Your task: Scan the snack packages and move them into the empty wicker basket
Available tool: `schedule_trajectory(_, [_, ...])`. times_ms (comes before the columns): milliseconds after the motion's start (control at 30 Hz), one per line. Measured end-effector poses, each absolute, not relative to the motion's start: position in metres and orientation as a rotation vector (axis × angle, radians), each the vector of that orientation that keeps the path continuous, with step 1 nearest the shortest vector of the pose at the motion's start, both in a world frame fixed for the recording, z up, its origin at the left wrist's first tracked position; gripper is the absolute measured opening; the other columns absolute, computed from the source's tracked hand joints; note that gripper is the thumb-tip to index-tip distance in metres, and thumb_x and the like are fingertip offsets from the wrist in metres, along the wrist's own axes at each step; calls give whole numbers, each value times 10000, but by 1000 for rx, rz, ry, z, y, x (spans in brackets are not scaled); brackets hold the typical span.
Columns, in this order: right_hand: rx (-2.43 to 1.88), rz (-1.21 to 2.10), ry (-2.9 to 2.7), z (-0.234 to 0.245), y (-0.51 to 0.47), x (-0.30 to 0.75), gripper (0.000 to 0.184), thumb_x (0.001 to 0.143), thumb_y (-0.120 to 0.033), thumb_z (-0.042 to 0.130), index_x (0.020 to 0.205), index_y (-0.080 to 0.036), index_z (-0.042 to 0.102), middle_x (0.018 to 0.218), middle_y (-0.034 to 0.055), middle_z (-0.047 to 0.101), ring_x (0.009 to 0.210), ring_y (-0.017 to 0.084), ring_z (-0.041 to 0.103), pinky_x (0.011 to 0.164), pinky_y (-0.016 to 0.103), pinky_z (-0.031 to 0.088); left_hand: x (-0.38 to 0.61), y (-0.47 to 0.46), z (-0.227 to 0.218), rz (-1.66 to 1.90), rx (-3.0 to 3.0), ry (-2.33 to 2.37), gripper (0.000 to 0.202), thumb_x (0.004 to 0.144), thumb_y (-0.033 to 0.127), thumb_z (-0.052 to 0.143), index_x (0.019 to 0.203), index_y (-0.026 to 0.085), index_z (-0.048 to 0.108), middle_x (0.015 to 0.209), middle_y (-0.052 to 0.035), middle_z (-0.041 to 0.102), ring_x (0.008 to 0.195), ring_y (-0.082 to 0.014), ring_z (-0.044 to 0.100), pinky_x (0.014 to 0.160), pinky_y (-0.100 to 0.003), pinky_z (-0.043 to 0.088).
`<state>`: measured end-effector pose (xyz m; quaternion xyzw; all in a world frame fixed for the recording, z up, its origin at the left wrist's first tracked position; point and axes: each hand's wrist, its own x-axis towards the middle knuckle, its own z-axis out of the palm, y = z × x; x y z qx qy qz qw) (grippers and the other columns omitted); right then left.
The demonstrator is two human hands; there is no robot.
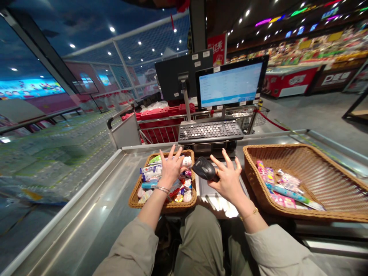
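My left hand (170, 168) hovers with fingers spread over a small wicker basket (134, 199) filled with several small packaged goods, touching or just above them. My right hand (228, 177) holds a black handheld barcode scanner (203, 168) between thumb and palm, its other fingers stretched out. The scanner sits between the two baskets, in front of the till keyboard (209, 131). A larger wicker basket (316, 153) at the right holds several pink and blue packets (280, 188).
A till monitor (231, 83) and a second screen stand behind the keyboard. The steel counter (94, 214) runs left and right. A shopping trolley with red crates (161, 122) is behind the counter. Store shelves and a freezer lie at far right.
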<state>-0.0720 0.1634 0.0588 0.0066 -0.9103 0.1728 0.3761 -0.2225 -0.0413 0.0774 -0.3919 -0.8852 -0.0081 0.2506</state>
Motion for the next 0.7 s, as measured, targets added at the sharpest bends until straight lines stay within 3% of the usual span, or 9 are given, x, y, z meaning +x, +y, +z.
schedule_trajectory(700, [87,459,-2334,55,162,-71,145,748,-222,661,872,-239,735,1356,9,676,1482,404,351,1151,734,134,-219,-27,80,-66,-1092,-2321,346,861,310,736,1199,267,677,1559,-88,481,1526,-376,286,1139,-852,75])
